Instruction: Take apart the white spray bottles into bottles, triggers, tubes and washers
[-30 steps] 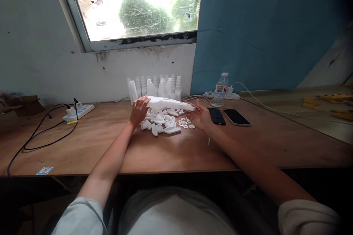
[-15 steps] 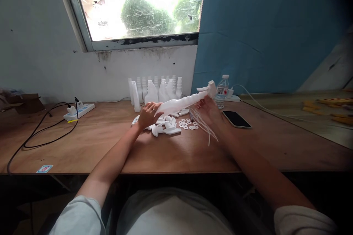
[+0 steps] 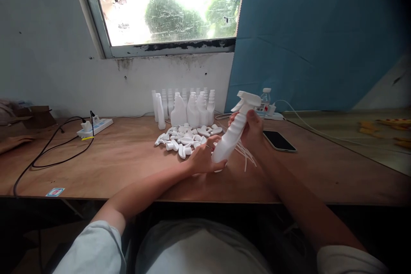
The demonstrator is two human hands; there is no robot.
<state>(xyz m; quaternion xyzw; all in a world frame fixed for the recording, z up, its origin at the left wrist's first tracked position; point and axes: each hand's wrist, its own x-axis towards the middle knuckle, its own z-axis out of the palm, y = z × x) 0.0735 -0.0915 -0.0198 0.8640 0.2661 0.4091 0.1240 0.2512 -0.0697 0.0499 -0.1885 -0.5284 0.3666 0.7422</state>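
Note:
A white spray bottle (image 3: 228, 139) with a trigger head (image 3: 248, 101) on its neck is tilted between my hands, its top leaning right. My left hand (image 3: 205, 154) is closed around the lower part of the bottle, fingers on the far side and thumb near the base. At the top, my right hand (image 3: 252, 128) grips the neck just under the trigger head. Loose white trigger heads (image 3: 186, 137) lie in a pile left of the bottle. Thin white tubes (image 3: 245, 154) lie on the table behind and below my right hand.
Several white bottles (image 3: 178, 111) stand by the wall. A phone (image 3: 279, 141) and a clear water bottle (image 3: 266, 98) are on the right of the wooden table (image 3: 128, 167). A power strip (image 3: 98, 127) with black cables lies left; a cardboard box (image 3: 40, 116) sits farther left.
The spray bottle has swung from nearly level to a steeper tilt. My left hand has moved right and lower with its base. The right hand still grips near the trigger head.

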